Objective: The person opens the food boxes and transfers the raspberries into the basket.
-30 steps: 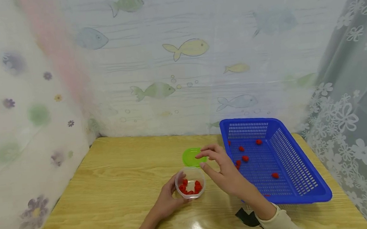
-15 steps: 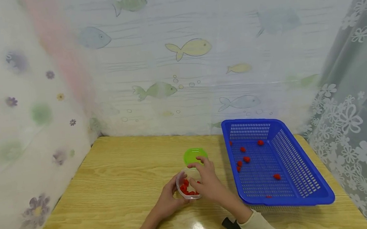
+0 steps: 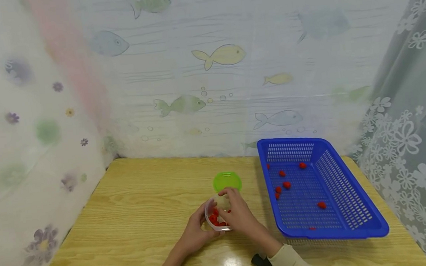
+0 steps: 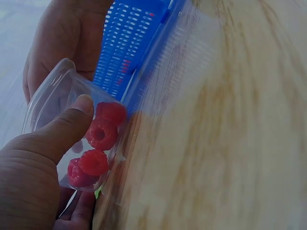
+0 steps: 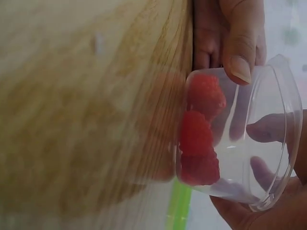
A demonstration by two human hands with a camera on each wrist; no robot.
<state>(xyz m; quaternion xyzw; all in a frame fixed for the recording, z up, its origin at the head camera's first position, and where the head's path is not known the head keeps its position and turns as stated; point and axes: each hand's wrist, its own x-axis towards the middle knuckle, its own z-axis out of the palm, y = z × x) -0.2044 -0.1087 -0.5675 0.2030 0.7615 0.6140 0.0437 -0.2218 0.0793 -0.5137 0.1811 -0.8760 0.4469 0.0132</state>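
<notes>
My left hand [image 3: 197, 235] grips a clear round plastic tub [image 5: 243, 108] from its left side; in the left wrist view the thumb [image 4: 67, 122] lies along its wall. Several red raspberries [image 4: 102, 134] sit at the tub's bottom. From the right, my right hand [image 3: 239, 215] reaches over the rim, covering part of the opening in the head view. Through the clear wall in the right wrist view, its fingertips [image 5: 266, 128] show inside the tub, spread apart and above the raspberries, with nothing between them.
Just behind the tub lies a bright green lid [image 3: 226, 181] on the wooden table [image 3: 146, 198]. To the right stands a large blue plastic basket [image 3: 359, 234] with several raspberries [image 3: 287, 185] scattered inside. A patterned curtain [image 3: 182, 131] hangs behind the table.
My right hand has moved left and down from beside the basket, and its fingers now dip into the tub. My left hand stays around the tub.
</notes>
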